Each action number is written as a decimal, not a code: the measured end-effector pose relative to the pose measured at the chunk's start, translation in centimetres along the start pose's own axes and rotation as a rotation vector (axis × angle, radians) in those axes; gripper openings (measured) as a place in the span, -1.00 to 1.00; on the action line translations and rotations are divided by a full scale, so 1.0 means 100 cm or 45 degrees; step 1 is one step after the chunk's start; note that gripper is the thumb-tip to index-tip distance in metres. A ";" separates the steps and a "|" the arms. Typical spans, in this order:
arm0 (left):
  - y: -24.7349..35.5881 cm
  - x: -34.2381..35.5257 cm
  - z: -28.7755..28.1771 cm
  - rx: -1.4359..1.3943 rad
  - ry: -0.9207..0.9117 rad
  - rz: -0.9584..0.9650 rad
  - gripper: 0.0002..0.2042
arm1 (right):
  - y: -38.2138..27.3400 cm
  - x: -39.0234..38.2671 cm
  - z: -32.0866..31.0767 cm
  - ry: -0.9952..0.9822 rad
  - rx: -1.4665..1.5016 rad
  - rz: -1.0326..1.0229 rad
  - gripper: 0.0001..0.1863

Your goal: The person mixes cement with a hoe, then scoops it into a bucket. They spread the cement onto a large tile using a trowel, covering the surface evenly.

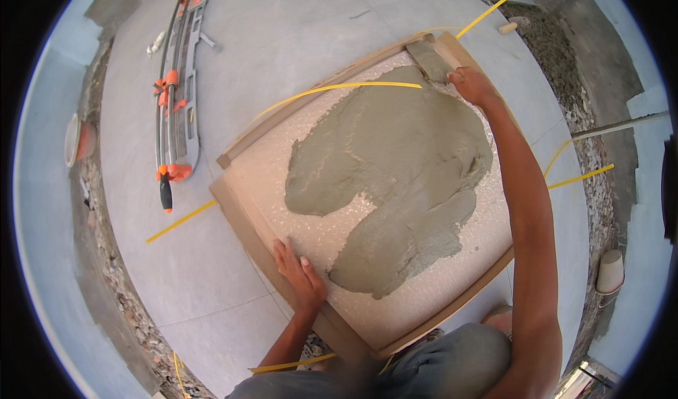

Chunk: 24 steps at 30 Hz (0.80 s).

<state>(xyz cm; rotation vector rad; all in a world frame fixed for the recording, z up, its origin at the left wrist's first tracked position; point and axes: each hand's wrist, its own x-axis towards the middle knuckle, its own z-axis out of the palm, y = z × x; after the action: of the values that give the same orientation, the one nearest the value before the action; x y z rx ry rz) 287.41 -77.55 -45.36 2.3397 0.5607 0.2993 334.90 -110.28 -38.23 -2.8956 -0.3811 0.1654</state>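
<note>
A large square tile [311, 247] lies in an opened cardboard box [244, 229] in front of me, its pale textured face up. Wet grey mortar [395, 159] is spread in an uneven patch over much of it. At the far right corner of the tile, my right hand [472, 86] grips a trowel [429, 61], its flat blade coated in mortar; the handle is hidden in my fist. My left hand [300, 275] rests on the near left edge of the tile and box, fingers extended and holding nothing.
Yellow packing straps [367, 85] cross the box and spread onto the grey tiled floor [282, 32]. A manual tile cutter [176, 102] with orange parts lies to the left. Rubble and a heap of wet mortar [540, 42] line the right wall, with a bucket [609, 272] farther down.
</note>
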 end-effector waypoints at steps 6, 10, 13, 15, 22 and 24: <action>-0.002 0.000 0.004 -0.016 -0.002 0.016 -0.45 | -0.012 -0.018 0.006 -0.140 0.215 0.123 -0.51; -0.003 -0.002 0.000 0.031 0.010 0.002 -0.45 | -0.043 -0.049 0.017 -0.103 0.165 -0.017 -0.53; 0.000 -0.001 0.003 0.025 0.021 0.001 -0.45 | -0.060 -0.059 0.022 -0.154 0.205 -0.058 -0.53; -0.001 -0.001 0.005 0.017 0.025 0.000 -0.45 | -0.073 -0.066 0.030 -0.161 0.222 -0.058 -0.54; -0.002 0.001 0.004 -0.082 0.063 -0.002 -0.45 | -0.147 -0.087 0.049 -0.208 0.250 -0.126 -0.56; -0.006 0.000 0.005 -0.111 0.081 -0.011 -0.44 | -0.171 -0.099 0.055 -0.254 0.284 -0.146 -0.57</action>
<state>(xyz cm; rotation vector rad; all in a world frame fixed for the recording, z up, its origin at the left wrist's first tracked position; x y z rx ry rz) 287.37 -77.41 -46.13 2.2495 0.5771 0.3877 320.46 -95.70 -38.82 -2.6368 -0.5255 0.4494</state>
